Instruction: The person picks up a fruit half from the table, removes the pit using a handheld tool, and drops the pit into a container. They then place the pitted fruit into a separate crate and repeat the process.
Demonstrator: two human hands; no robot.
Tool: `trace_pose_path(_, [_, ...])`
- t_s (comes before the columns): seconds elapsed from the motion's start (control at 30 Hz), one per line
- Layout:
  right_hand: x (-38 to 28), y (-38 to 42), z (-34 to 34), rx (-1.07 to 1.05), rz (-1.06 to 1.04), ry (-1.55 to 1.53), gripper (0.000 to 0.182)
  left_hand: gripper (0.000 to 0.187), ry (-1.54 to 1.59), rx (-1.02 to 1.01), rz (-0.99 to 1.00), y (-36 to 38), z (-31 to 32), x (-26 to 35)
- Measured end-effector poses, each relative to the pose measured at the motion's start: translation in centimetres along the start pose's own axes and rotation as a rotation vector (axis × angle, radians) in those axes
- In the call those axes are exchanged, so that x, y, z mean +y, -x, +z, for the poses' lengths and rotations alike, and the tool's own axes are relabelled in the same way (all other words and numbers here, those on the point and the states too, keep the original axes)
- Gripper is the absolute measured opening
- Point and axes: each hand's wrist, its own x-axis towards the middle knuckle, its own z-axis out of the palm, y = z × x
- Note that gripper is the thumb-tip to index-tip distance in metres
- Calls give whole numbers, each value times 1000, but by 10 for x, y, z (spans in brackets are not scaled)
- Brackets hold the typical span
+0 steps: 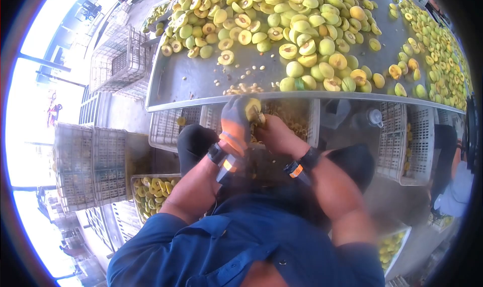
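Observation:
My left hand (238, 120), in a grey and orange glove, is closed on a yellow-green stone fruit (253, 109) just below the table's front edge. My right hand (279, 134) is bare and meets the left at that fruit. Its fingers are curled closed, and whatever they grip is hidden. Beneath both hands stands a white crate (313, 121) with many small brown pieces (294, 117) in it, probably pits. Loose pale pits (243, 89) lie along the table edge just beyond my left hand.
Halved stone fruit (302, 27) is heaped on the metal table (196, 80), with another heap (437, 50) to the right. Stacked crates (90, 166) stand at left, near a crate of fruit pieces (151, 194). At right are a crate (422, 146), a clear jug (372, 117) and another person's sleeve (455, 194).

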Motion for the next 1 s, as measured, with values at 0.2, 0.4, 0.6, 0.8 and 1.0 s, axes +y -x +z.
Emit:
trace_pose_path(0.2, [26, 2, 0, 194, -143, 396, 20, 33, -24, 2, 118, 11, 54, -69])
trace_pose_path(0.4, [18, -19, -3, -44, -257, 194, 16, 41, 13, 107, -120, 3, 54, -38])
trace_pose_path(0.6, [7, -17, 3, -105, -295, 624, 17, 26, 416, 147, -320, 7, 47, -48])
trace_pose_path(0.8, [-14, -10, 28, 50, -18, 283, 23, 33, 93, 225, -167, 17, 35, -57])
trace_pose_path(1.0, [-30, -9, 35, 182, 6, 376, 22, 35, 191, 205, -254, 11, 38, -59])
